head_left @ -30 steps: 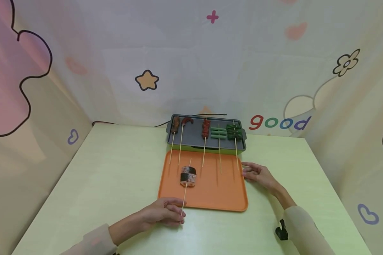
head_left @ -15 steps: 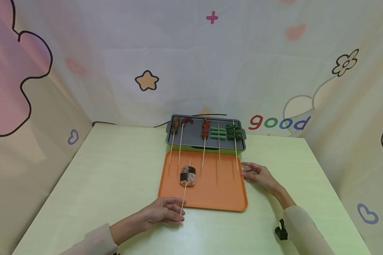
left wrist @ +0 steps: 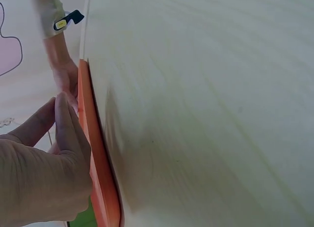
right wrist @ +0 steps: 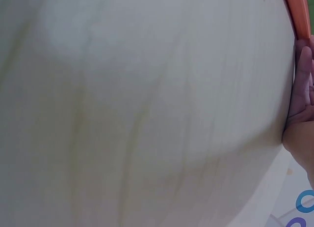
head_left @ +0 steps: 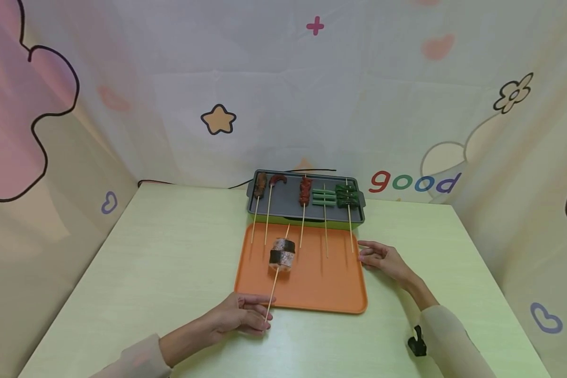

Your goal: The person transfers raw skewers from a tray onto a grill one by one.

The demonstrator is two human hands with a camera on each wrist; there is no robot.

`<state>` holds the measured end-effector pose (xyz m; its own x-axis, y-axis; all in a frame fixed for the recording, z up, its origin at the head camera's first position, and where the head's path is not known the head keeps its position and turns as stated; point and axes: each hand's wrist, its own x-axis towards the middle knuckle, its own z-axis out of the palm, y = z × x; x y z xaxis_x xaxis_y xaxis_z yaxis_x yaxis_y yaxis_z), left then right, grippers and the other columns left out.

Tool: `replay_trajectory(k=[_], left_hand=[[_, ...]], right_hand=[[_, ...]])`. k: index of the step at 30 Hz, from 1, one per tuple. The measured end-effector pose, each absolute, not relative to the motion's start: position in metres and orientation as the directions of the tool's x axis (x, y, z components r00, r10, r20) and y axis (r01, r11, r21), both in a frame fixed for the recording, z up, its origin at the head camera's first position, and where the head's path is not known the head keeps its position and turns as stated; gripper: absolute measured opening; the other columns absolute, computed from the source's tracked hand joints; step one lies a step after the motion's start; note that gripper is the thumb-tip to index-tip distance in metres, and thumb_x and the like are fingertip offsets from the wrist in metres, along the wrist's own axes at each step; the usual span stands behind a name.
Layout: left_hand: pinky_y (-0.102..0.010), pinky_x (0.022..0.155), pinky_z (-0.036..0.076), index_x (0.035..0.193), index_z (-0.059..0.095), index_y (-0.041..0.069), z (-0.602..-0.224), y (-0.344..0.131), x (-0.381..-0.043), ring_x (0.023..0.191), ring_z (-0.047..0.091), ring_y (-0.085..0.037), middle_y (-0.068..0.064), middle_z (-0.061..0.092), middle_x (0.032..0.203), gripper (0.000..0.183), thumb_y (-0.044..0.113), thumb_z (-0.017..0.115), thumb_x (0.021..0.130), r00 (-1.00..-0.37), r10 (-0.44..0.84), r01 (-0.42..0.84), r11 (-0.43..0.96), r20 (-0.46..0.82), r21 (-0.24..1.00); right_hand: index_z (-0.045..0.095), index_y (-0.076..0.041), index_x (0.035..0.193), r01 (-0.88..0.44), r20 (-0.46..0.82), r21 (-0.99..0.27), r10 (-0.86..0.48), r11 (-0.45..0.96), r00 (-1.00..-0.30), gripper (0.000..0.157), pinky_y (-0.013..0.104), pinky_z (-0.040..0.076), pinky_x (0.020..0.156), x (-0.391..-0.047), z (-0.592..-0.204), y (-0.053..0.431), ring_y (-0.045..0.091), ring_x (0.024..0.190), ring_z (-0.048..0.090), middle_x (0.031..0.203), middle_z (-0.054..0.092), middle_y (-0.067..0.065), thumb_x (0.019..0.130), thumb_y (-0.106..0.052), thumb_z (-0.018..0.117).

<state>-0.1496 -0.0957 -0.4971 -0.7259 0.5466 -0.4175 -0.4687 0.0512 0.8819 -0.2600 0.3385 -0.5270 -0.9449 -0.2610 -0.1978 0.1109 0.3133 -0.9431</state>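
In the head view my left hand (head_left: 245,315) pinches the lower stick end of a skewer (head_left: 282,254) with black-and-white banded food. That skewer slants away over the orange tray (head_left: 312,291), its food end above the tray's left half. The left wrist view shows the thumb and fingertips of my left hand (left wrist: 59,158) together beside the tray's side; the skewer is mostly hidden there. At the tray's right edge, the fingertips of my right hand (head_left: 387,262) touch the rim with the fingers loosely extended. My right hand (right wrist: 304,99) shows only partly in the right wrist view.
Behind the tray stands a green grill with a grey top (head_left: 288,207). On it lie a brown skewer (head_left: 260,186), a curled red-brown skewer (head_left: 277,180), a red meat skewer (head_left: 305,191) and two green vegetable skewers (head_left: 347,197), sticks reaching over the tray. A patterned cloth hangs behind.
The food end of the held skewer has shifted slightly away and to the right, so its stick slants more. My right hand and the tray have stayed in place.
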Motion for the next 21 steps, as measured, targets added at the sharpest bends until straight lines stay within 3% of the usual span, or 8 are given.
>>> replay_trajectory(k=[21], left_hand=[[-0.033, 0.089, 0.063, 0.149, 0.051, 0.001, -0.477, -0.094, -0.162, 0.091, 0.073, -0.011, -0.002, 0.071, 0.107, 0.065, 0.005, 0.075, 0.088, -0.767, 0.539, -0.406, 0.014, -0.349, 0.914]], right_hand=[[0.043, 0.008, 0.15, 0.102, -0.19, -0.944, -0.265, 0.314, -0.945, 0.058, 0.018, 0.06, 0.082, -0.26, -0.526, 0.338, -0.002, 0.093, 0.07, 0.105, 0.071, -0.005, 0.1, -0.011, 0.065]])
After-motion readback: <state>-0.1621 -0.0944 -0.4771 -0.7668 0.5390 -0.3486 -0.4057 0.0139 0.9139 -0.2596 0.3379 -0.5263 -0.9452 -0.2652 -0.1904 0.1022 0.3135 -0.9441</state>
